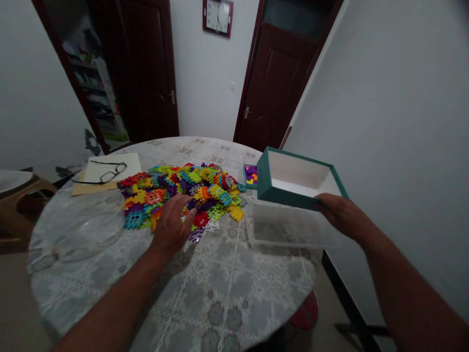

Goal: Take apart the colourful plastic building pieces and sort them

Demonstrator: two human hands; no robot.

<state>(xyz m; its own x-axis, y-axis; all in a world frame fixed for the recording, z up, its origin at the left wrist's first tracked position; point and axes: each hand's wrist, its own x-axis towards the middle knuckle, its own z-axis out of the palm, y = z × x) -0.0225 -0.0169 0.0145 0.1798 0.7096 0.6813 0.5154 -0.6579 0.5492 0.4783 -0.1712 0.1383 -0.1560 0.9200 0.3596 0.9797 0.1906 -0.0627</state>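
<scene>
A wide pile of colourful plastic building pieces (194, 178), many square with notched edges, lies on the table. My left hand (172, 222) rests at the near side of this pile, thumb and fingers apart; whether the fingertips touch a piece is hard to see. With my right hand (337, 212) I grip the near right edge of a green box (286, 195) with a white inside. It is tilted, its opening towards me, above a clear plastic container (286, 244) on the right of the table. My right fingers are partly hidden by the box.
The round table has a grey patterned cover (205, 288). Eyeglasses (108, 176) lie on papers (134, 164) at the far left. Transparent round plastic (95, 227) is left of the pile. A small tray (250, 183) of purple and orange pieces stands behind the box. A wall closes the right side.
</scene>
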